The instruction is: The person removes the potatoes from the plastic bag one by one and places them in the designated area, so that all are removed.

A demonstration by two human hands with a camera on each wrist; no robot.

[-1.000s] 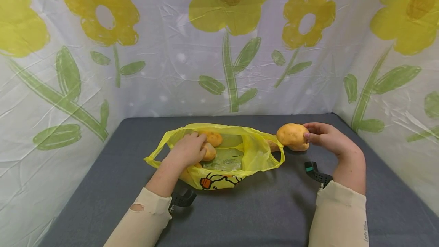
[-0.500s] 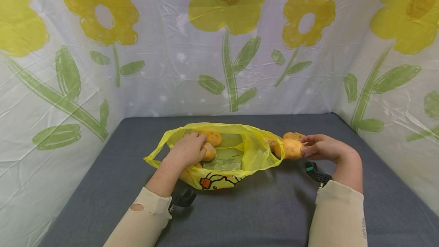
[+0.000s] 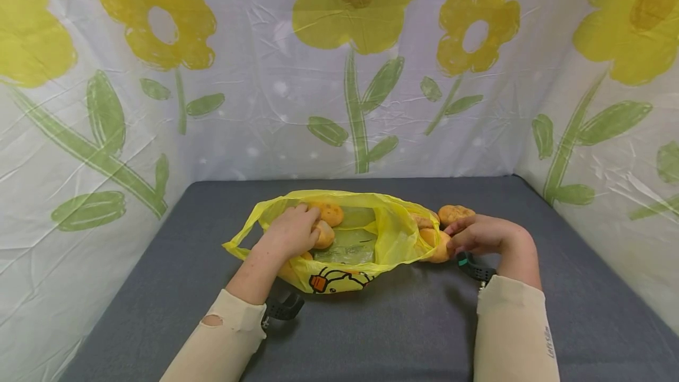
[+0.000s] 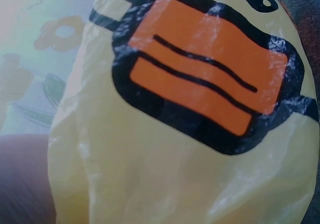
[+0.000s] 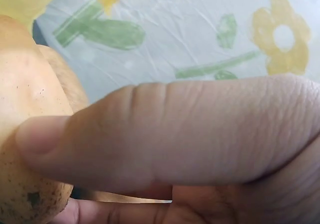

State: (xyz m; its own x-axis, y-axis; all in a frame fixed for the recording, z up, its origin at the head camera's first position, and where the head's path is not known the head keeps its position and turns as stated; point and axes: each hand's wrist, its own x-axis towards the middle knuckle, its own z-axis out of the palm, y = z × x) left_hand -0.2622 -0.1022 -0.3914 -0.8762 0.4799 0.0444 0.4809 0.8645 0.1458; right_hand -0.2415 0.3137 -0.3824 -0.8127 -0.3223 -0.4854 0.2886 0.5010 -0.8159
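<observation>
A potato [image 3: 436,245] sits pinched in the right hand [image 3: 474,234], thumb curled over its skin as the right wrist view shows, right at the bag's open right-hand mouth, near the middle of the grey table [image 3: 403,329]. The left hand [image 3: 289,231] lies inside the yellow bag [image 3: 339,243], its fingers curled onto a potato [image 3: 323,234] already in there and pressing the plastic down; another potato [image 3: 330,213] rests just beyond it, towards the far edge. Two more potatoes [image 3: 454,214] lie outside on the table, just behind the right hand. To do this well, the person would best keep the left hand pinning the bag so the thin film does not slide, guide the held potato low through the opening, and let go only once it is past the rim, so it cannot roll back out.
</observation>
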